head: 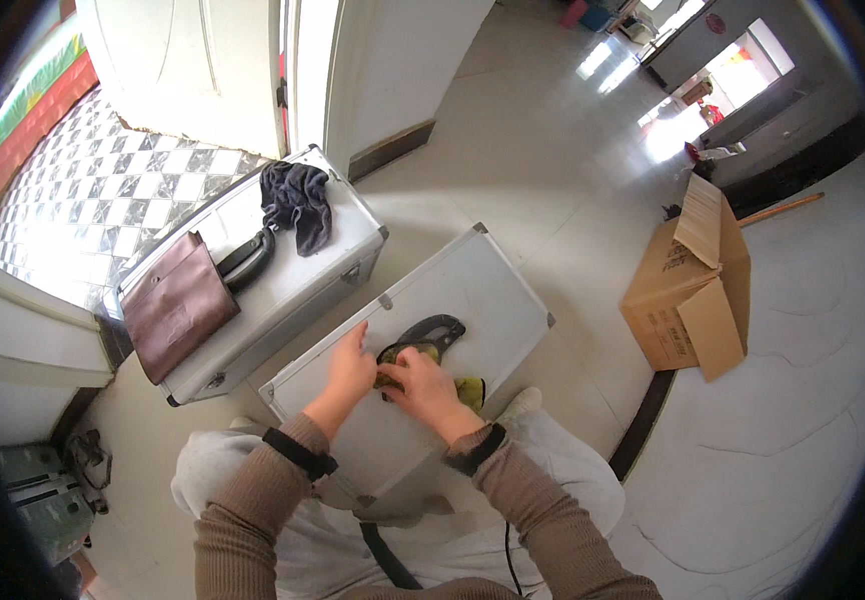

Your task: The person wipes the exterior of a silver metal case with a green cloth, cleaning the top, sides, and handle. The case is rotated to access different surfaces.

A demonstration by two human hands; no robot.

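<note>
A silver metal-edged case (477,300) lies before me between my knees, its black handle (443,327) on top. Beside the handle, my right hand (425,386) pinches a dark and yellow-green cloth (425,350) with bent fingers. My left hand (350,367) is at the cloth's left edge, its index finger pointing up and away from me; whether it grips the cloth cannot be told. Part of the yellow-green cloth (470,393) shows to the right of my right hand, on the case. Both wrists wear black bands.
A second silver case (282,300) stands at the left, bearing a brown leather-like pouch (177,307), a black handle and a dark crumpled cloth (299,202). An open cardboard box (657,315) stands by the right wall. A door (192,67) stands ajar at the upper left. Grey-green containers (46,495) are at the lower left.
</note>
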